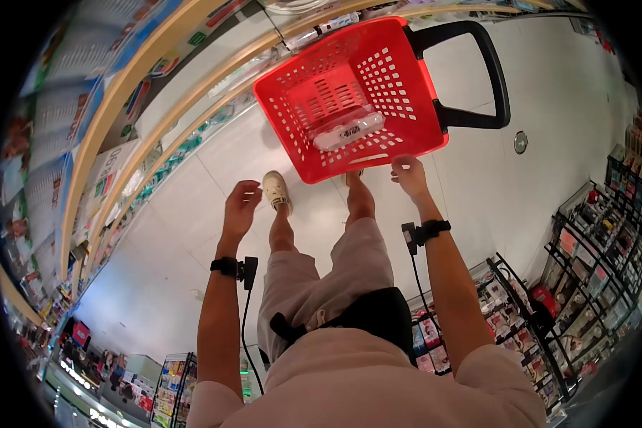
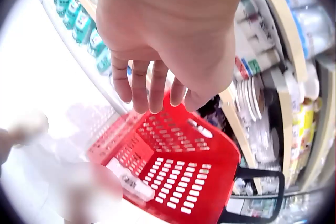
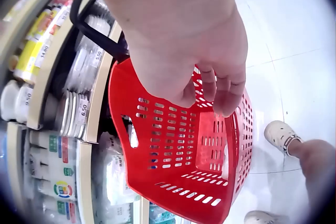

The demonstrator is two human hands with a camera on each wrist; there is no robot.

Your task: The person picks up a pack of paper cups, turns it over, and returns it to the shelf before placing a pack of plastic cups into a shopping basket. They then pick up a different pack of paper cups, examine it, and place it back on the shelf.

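A red basket (image 1: 349, 100) is tilted with its mouth facing the head camera and a clear-wrapped white pack (image 1: 349, 131) inside. At the rim nearest the body is my right hand (image 1: 410, 178); in the right wrist view its bent fingers (image 3: 223, 100) overlap the rim (image 3: 231, 134), while the thumb shows over the basket's inside. The exact contact is partly hidden. Left of the basket, my left hand (image 1: 241, 210) holds nothing, its fingers loosely bent. In the left wrist view that hand (image 2: 168, 40) hangs above the basket (image 2: 184, 161), apart from it.
Shelves (image 1: 121, 143) with packaged goods curve along the left and top. The basket's black handle (image 1: 503, 78) extends right over the pale floor (image 1: 549, 150). Black display racks (image 1: 585, 264) stand at the right. My feet, in light shoes (image 1: 275, 191), are beneath and beside the basket.
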